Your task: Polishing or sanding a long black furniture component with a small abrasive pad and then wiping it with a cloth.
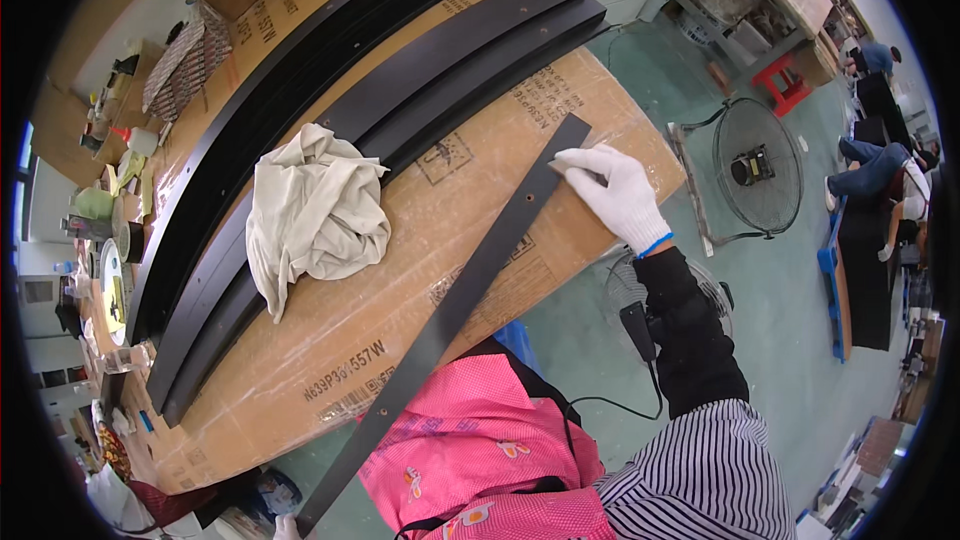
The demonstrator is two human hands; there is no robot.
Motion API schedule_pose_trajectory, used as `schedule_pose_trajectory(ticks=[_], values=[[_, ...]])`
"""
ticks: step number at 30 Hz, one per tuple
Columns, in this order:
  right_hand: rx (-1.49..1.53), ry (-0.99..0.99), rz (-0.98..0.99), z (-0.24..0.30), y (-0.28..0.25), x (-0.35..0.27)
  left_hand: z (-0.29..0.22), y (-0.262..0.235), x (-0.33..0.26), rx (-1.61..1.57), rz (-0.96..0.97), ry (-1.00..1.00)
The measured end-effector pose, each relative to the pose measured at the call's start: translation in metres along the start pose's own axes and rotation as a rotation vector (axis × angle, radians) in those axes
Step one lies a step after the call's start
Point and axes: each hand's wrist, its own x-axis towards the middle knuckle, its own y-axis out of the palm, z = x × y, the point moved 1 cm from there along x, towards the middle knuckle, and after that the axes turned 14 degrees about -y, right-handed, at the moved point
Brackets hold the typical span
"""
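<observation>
1. Long black strip (455,310) is lying diagonally across the cardboard-covered surface (330,360), long axis running from its far end down toward the person
2. Right hand (610,190), white-gloved, is pressing a small pale piece on the strip's far end, fingers curled over it
3. Left hand (287,527) is gripping the strip's near end at the frame edge, barely visible
4. Crumpled cloth (315,210) is sitting left of the strip, apart from it

Grip: right hand (612,192) pressing the far end of the black strip (470,290).
Left of grip: bare cardboard (420,270), open, until the crumpled cloth (315,210).
Beyond grip: stacked black rails (400,80) block the way.
Right of grip: table edge, open air; floor fan (757,168) well apart.
Near end: left hand (287,527) barely in view.
</observation>
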Motion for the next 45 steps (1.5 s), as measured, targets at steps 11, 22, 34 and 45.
schedule_pose_trajectory(ticks=[11, 22, 34, 45], values=[[0.175, -0.169, -0.095, 0.02, 0.01, -0.01, 0.002, 0.008, 0.01, -0.048, -0.019, 0.037], [-0.338, 0.111, -0.445, -0.028, -0.035, 0.052, -0.001, 0.011, 0.011, -0.013, 0.028, -0.012], [-0.384, 0.081, -0.442, -0.053, -0.028, 0.04, -0.02, 0.001, 0.001, -0.025, -0.234, -0.06], [0.256, -0.01, -0.374, 0.025, -0.001, 0.016, 0.013, 0.054, 0.016, -0.419, 0.669, -0.208]])
